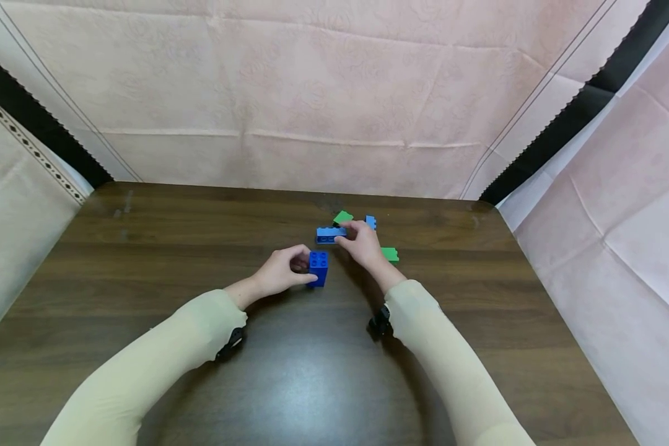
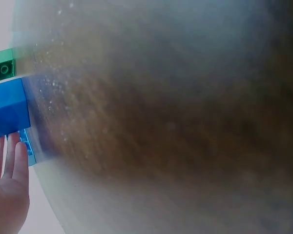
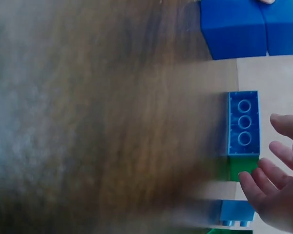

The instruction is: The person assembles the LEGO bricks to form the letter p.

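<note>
Near the middle of the table, my left hand (image 1: 281, 271) grips a stack of two dark blue toy bricks (image 1: 318, 269), thumb on the near side and fingers on the far side. The seam between the bricks (image 3: 237, 29) shows in the right wrist view. Just beyond, a lighter blue toy brick (image 1: 331, 235) lies on its side, its hollow underside with several tubes facing my right wrist camera. My right hand (image 1: 362, 243) reaches over beside its right end, fingers apart and holding nothing. A green brick (image 1: 342, 217) sits behind that blue one.
Right of my right hand are a small blue brick (image 1: 370, 222) and another green brick (image 1: 390, 254), partly hidden by the wrist. The brown wooden table (image 1: 201, 217) ends at a pale cloth (image 1: 312, 105) behind. Cloth also hangs at both sides.
</note>
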{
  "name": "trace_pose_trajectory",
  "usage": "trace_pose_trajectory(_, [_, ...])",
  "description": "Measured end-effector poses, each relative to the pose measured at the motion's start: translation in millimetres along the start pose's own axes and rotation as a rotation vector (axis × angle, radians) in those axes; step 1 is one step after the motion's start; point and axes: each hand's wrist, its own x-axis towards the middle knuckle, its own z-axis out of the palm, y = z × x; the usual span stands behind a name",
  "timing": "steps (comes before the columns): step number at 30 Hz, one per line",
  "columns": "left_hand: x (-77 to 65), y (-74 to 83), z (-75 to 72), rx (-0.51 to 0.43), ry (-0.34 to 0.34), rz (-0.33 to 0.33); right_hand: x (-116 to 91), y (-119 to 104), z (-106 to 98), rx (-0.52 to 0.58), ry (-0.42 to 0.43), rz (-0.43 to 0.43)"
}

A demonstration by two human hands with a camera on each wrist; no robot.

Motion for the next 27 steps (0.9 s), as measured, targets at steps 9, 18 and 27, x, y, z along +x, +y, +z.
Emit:
trace_pose_trajectory(9, [-0.4,1.8,0.3,-0.008,0.004,0.004,3.5,5.1,3.8,-0.017,0.002,0.021])
trace_pose_trajectory(18, [0.2,0.1,1.0,-0.008,0.008,-0.003,5.3,0.1,7.3,-0.006,-0.008,0.053])
trace_pose_trajectory(27, [0.1,0.2,0.8,-0.010,0.000,-0.008,5.9,1.9,7.2,-0.013,-0.076,0.094])
